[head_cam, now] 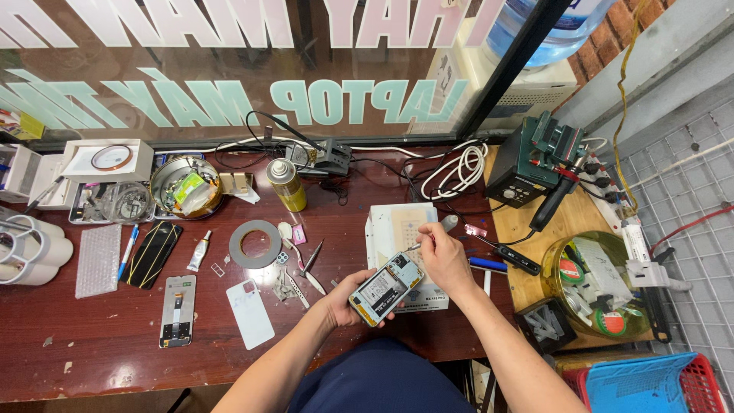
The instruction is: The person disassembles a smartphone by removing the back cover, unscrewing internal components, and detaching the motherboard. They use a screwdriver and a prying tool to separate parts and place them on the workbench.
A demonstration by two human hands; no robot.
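My left hand (342, 304) holds an opened smartphone (386, 288) from below, its inner board and battery facing up, above the front edge of the dark red workbench (115, 336). My right hand (443, 256) grips a thin grey-handled tool (437, 229) whose tip touches the phone's top end. A white box-shaped heating pad (397, 229) sits just behind the phone.
A white back cover (250, 313), a phone screen (177, 310), a black phone (153, 254), a tape roll (255, 243), tweezers (312, 258) and a yellow spray can (286, 184) lie to the left. A soldering station (527, 164) and a green bowl (592, 283) stand on the right.
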